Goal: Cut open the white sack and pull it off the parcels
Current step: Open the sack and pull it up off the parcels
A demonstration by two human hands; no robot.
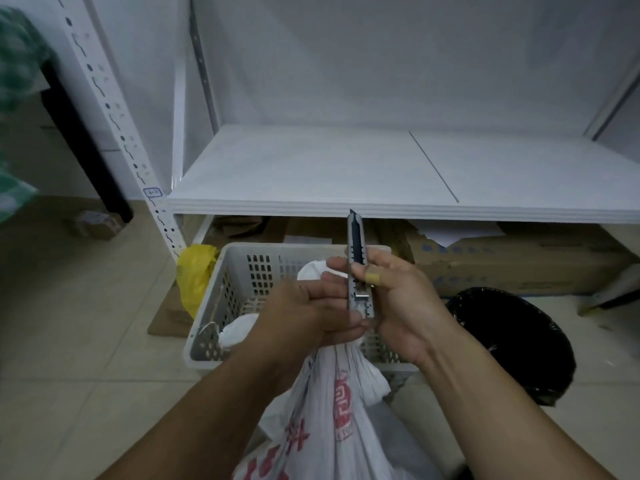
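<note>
The white sack (332, 417) with red printing hangs below my hands at bottom centre, its neck bunched tight. My left hand (304, 313) is shut around that gathered neck. My right hand (398, 303) holds a grey utility knife (356, 258) upright, blade tip pointing up and away from the sack; a plaster wraps one finger. The knife's body rests right beside my left fingers. The parcels inside the sack are hidden.
A white perforated plastic basket (235, 306) with white bags in it stands on the floor just beyond my hands. A white shelf (346, 174) spans above it. A yellow bag (195, 271) lies left, a black bin bag (512, 341) right, cardboard boxes (519, 261) under the shelf.
</note>
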